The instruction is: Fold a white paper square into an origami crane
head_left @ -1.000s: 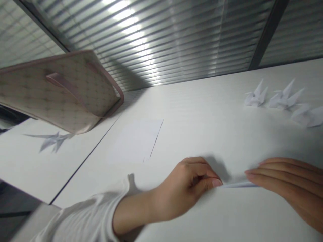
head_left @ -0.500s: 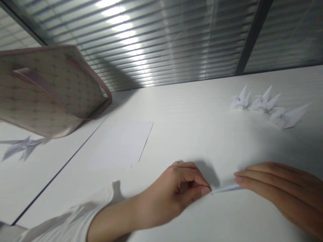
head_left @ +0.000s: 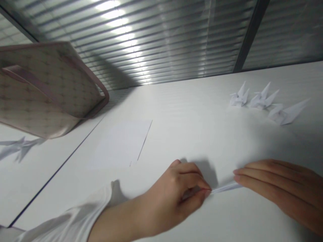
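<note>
A narrow strip of folded white paper [head_left: 226,187] spans the gap between my two hands, low in the head view. My left hand [head_left: 180,193] pinches its pointed left tip between thumb and forefinger. At the other end, my right hand [head_left: 279,186] lies over the paper with its fingers straight and pressed together. The right thumb and the paper's far end are hidden beneath that hand. Three folded paper cranes, the middle one [head_left: 263,99] among them, stand in a row beyond my right hand.
A flat sheet of white paper [head_left: 121,143] lies on the white table [head_left: 186,117], left of centre. A pale patterned bag [head_left: 50,94] with pink trim stands at the upper left. Another folded paper crane [head_left: 21,146] sits below it. Window blinds [head_left: 176,37] rise behind the table.
The view has shifted slightly, with the bag and cranes a little further left and up. My left hand still pinches the paper's tip, its fingers drawn closer together. My right hand has barely moved.
</note>
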`<state>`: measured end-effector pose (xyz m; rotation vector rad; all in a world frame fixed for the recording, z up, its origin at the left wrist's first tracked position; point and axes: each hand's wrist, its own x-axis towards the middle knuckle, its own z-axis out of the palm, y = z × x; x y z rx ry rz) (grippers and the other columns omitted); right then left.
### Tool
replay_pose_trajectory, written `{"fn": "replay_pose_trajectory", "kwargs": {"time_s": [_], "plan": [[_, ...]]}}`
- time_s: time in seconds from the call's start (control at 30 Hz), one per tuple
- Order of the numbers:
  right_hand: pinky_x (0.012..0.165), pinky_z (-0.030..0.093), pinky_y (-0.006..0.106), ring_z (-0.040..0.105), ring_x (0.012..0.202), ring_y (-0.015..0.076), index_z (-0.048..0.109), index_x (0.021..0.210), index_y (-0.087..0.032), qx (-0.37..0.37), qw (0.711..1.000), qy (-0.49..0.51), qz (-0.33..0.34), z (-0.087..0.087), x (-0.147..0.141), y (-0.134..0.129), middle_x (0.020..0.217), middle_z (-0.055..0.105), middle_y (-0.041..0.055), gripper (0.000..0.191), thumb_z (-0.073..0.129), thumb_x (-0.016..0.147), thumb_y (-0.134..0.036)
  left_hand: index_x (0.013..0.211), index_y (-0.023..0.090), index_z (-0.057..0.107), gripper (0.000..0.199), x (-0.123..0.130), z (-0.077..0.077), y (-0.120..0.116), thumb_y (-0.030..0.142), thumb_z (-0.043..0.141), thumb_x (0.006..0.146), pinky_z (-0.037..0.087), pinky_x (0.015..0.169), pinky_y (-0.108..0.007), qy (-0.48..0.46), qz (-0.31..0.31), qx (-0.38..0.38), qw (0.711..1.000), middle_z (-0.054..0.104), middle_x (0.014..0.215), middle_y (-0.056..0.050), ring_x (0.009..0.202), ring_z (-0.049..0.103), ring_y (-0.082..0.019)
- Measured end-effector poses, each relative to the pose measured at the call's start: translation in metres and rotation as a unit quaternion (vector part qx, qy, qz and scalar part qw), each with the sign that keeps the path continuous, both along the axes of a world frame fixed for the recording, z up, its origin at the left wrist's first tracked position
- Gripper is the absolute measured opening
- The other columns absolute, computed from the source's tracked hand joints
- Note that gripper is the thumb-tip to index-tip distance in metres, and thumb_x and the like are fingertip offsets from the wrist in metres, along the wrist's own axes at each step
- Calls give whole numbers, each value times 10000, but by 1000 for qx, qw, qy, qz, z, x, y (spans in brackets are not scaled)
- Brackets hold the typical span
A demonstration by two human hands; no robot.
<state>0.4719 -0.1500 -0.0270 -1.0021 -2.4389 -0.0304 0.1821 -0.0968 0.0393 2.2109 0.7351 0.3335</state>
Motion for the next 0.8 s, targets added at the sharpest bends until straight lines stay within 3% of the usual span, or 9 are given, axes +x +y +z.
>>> {"fn": "replay_pose_trajectory", "kwargs": {"time_s": [0.1, 0.2, 0.3, 0.4, 0.47, 0.53, 0.7, 0.8], "plan": [[1179, 177, 343, 529, 1233, 186, 394, 1455, -228, 39, 990, -120, 55, -6, 10, 0, 1394, 555, -27, 506, 425, 952, -187, 926, 119, 675, 129, -1, 2, -1, 121, 546, 918, 394, 885, -260, 8, -3, 17, 1000, 640, 893, -46, 866, 596, -136], [1169, 173, 364, 533, 1217, 203, 404, 1449, -216, 52, 988, -135, 61, -6, 13, 3, 1345, 595, 3, 491, 400, 958, -196, 891, 117, 671, 142, 1, 2, -1, 117, 533, 924, 399, 874, -241, 6, -8, 2, 1000, 630, 865, -39, 844, 590, -123], [1126, 242, 344, 576, 1142, 187, 493, 1371, -221, 53, 993, -84, 63, 3, 2, 9, 1206, 668, 12, 429, 361, 968, -161, 871, 123, 657, 152, 1, 2, 0, 122, 517, 931, 420, 822, -218, 3, 6, -30, 1000, 622, 856, -34, 818, 572, -115], [993, 382, 301, 644, 936, 168, 600, 1194, -210, 53, 998, -9, 39, 17, -16, 16, 985, 719, 7, 260, 473, 969, -236, 899, 141, 632, 124, 1, 1, 0, 114, 511, 914, 435, 759, -218, 10, 37, -50, 998, 609, 879, -32, 804, 550, -121], [873, 452, 265, 657, 800, 148, 625, 1110, -198, 72, 996, 19, 40, 25, -27, 19, 861, 722, -5, 199, 494, 960, -197, 906, 150, 622, 129, 0, 2, 0, 131, 495, 922, 442, 775, -230, 5, 51, -64, 997, 602, 890, -37, 822, 550, -131], [838, 488, 240, 671, 791, 148, 624, 1083, -204, 71, 996, 49, 31, 31, -34, 18, 851, 730, -4, 176, 513, 947, -203, 922, 149, 632, 166, 1, 3, -1, 178, 471, 946, 453, 800, -253, -16, 65, -92, 994, 603, 913, -53, 843, 562, -145], [640, 551, 177, 690, 681, 130, 608, 988, -271, -75, 987, 137, -45, 37, -45, 10, 772, 715, -19, 147, 478, 941, -222, 1005, 123, 672, 304, 4, 4, -6, 378, 656, 841, 489, 748, -295, -124, 129, -242, 954, 634, 906, -82, 832, 597, -195], [582, 550, 149, 681, 583, 114, 588, 946, -290, -111, 975, 184, -64, 42, -53, 7, 724, 714, -44, 86, 532, 902, -242, 950, 112, 701, 371, 9, 2, -12, 423, 754, 754, 485, 739, -276, -199, 123, -327, 916, 657, 843, -65, 814, 592, -190]]}}
